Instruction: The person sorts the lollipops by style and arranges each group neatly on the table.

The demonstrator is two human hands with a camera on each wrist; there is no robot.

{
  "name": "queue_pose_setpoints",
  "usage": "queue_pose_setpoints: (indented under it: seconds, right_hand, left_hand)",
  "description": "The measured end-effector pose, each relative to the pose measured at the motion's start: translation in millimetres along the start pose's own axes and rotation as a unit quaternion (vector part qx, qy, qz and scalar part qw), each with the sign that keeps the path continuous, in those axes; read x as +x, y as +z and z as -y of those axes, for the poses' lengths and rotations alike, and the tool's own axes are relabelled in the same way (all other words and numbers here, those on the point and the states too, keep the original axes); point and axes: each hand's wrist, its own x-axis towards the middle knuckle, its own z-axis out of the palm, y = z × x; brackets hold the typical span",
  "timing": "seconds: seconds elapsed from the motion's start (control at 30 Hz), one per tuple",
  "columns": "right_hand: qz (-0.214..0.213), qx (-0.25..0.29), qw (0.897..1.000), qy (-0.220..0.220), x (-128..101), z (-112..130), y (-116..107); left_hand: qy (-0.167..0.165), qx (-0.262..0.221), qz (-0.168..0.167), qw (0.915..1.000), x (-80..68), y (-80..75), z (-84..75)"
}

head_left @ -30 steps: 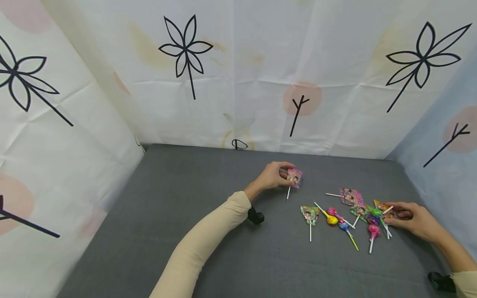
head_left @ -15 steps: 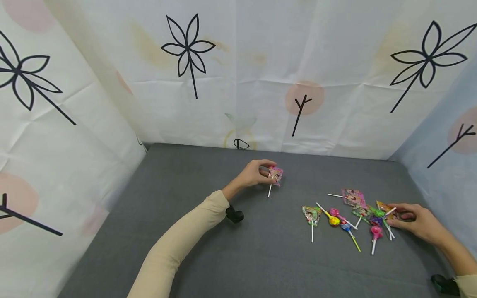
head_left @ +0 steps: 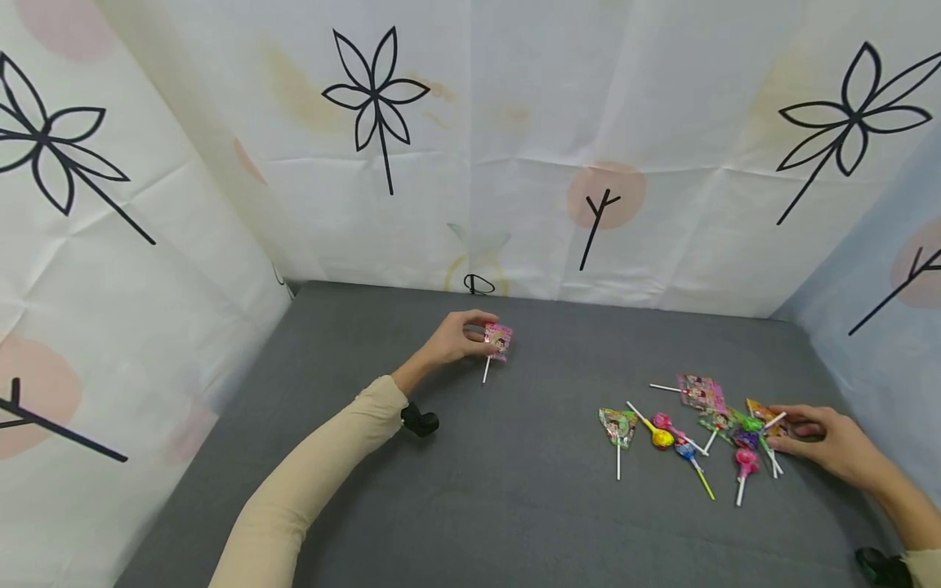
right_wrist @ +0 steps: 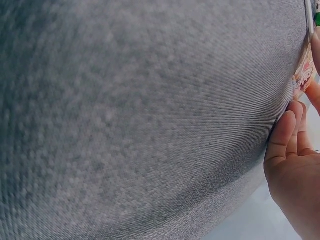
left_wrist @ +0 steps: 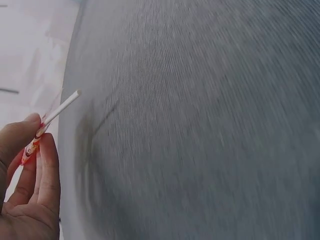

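Pinched between thumb and fingers of my left hand (head_left: 457, 338) is a lollipop in a flat pink wrapper (head_left: 499, 341), its white stick pointing down in the head view. In the left wrist view this lollipop's white stick (left_wrist: 62, 107) juts past the thumb, above the cloth. At the right, my right hand (head_left: 831, 437) holds an orange-wrapped lollipop (head_left: 764, 413) by its wrapper at the edge of a pile. The orange wrapper (right_wrist: 303, 75) shows between thumb and fingers in the right wrist view. Touching it in the pile are a green lollipop (head_left: 748, 423) and a purple one (head_left: 746, 439).
Left of my right hand lie a pink flat-wrapped lollipop (head_left: 702, 392), a green flat-wrapped one (head_left: 618, 426), a yellow one (head_left: 662, 439) and a round pink one (head_left: 746, 460). Grey cloth (head_left: 515, 506) covers the table; a patterned white curtain (head_left: 515, 122) stands behind.
My left hand has moved left across the table, carrying the pink-wrapped lollipop away from the pile. My right hand has stayed at the orange-wrapped lollipop. The view has shifted slightly.
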Motion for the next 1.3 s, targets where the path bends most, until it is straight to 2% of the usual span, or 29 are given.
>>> queue_pose_setpoints:
  seconds: [0.3, 0.43, 0.57, 0.77, 1.07, 1.3]
  right_hand:
    - [-0.019, 0.010, 1.000, -0.019, -4.0, -2.9, 3.0]
    - [-0.021, 0.012, 0.999, -0.021, -4.6, -2.6, 3.5]
    - [-0.021, 0.011, 0.999, -0.021, -4.4, -1.7, 4.3]
    - [-0.022, 0.013, 0.999, -0.023, -4.5, -0.9, 3.7]
    - [-0.037, 0.019, 0.998, -0.040, -5.7, -4.8, 8.4]
    - [-0.029, 0.018, 0.999, -0.033, -6.1, -5.0, 6.3]
  left_hand:
    - [-0.007, -0.005, -0.030, 0.9995, -9.0, -37.7, 14.2]
    - [-0.022, -0.015, -0.045, 0.9986, -8.6, -51.7, 20.3]
    - [-0.034, 0.002, -0.060, 0.9976, -6.8, -61.9, 28.0]
    - [-0.043, 0.054, -0.065, 0.9955, -5.9, -70.1, 33.9]
    - [-0.038, 0.087, -0.056, 0.9939, -5.3, -75.9, 37.9]
    - [-0.050, 0.164, -0.048, 0.9840, -2.3, -75.5, 39.1]
